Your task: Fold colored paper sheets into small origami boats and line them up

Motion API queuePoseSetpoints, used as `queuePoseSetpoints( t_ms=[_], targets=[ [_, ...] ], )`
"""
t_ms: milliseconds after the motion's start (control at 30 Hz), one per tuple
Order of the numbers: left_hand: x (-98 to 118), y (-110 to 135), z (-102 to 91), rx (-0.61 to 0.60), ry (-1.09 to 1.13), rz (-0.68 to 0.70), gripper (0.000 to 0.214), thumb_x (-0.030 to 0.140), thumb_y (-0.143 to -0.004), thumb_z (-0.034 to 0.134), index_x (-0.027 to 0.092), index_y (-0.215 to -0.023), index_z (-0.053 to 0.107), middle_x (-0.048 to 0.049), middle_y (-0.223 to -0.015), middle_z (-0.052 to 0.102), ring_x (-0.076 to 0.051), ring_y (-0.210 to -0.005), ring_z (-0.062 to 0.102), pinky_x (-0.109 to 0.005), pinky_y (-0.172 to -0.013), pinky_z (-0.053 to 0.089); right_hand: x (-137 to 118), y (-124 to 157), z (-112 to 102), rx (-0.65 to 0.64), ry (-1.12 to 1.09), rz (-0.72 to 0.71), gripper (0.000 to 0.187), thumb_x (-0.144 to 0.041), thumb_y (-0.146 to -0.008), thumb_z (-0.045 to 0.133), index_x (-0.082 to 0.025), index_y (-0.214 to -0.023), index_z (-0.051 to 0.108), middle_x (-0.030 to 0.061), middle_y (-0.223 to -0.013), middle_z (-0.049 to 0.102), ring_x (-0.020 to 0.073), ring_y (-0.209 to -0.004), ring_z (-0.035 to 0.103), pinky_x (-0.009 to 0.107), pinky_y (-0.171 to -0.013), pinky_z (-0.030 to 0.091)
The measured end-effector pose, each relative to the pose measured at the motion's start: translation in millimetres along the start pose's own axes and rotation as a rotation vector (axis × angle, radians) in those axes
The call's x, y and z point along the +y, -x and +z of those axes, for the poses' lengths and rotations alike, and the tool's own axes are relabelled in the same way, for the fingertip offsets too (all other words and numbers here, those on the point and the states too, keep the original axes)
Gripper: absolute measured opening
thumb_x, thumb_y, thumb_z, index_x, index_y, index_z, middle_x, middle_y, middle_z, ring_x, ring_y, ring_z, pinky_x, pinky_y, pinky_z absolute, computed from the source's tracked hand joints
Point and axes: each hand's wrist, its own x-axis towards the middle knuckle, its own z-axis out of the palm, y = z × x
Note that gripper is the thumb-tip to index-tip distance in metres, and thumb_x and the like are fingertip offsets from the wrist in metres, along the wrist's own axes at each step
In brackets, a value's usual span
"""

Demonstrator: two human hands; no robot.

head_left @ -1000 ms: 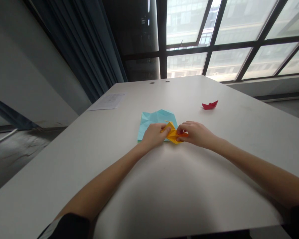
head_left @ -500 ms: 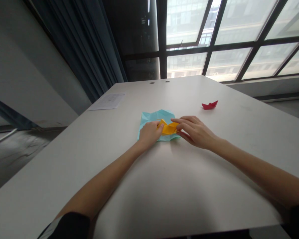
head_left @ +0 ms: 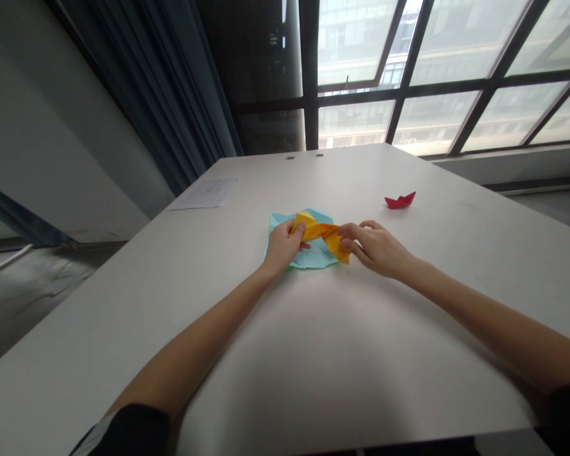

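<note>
A folded piece of yellow origami paper (head_left: 330, 235) is stretched between my two hands, its middle looking twisted. My left hand (head_left: 282, 246) pinches its left end, thumb on top. At the other end, the fingers of my right hand (head_left: 371, 246) are closed on the paper, and one corner droops below them. Beneath lies a creased sheet of light blue paper (head_left: 313, 256), flat on the table and partly covered by the yellow paper and my left hand.
A red paper boat (head_left: 399, 201) stands on the white table (head_left: 313, 354) to the right, beyond my right hand. A printed sheet (head_left: 204, 193) lies near the left edge. Windows and a dark blue curtain (head_left: 156, 82) are behind the table.
The yellow paper has been lifted slightly and opened out from a compact folded shape into a longer, twisted strip. Its right end now hangs downward. Both hands keep their grip.
</note>
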Motion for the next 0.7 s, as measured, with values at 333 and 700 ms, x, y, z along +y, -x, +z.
queuePoseSetpoints(
  t_ms=[333,700],
  targets=[
    [16,15,5.1,-0.084,-0.522,0.367,0.033,0.036,-0.087,0.04,0.016,-0.063,0.053,0.0019,-0.057,0.05,-0.01,-0.056,0.045,-0.021,-0.055,0.034,6,-4,5,0.014,0.138,0.259,0.026,-0.042,-0.083,0.048,-0.023,-0.088,0.064,-0.0004,-0.06,0.063,0.0138,-0.051,0.054,0.025,-0.05,0.03],
    [14,10,9.6,-0.11,0.052,-0.047,0.034,0.044,-0.08,0.049,0.014,-0.084,0.064,-0.0026,-0.074,0.063,-0.012,-0.062,0.058,-0.021,-0.054,0.045,1,-5,2,-0.008,-0.088,0.15,0.02,-0.033,-0.083,0.05,-0.019,-0.077,0.062,0.0016,-0.075,0.061,0.0102,-0.057,0.051,0.023,-0.055,0.035]
  ],
)
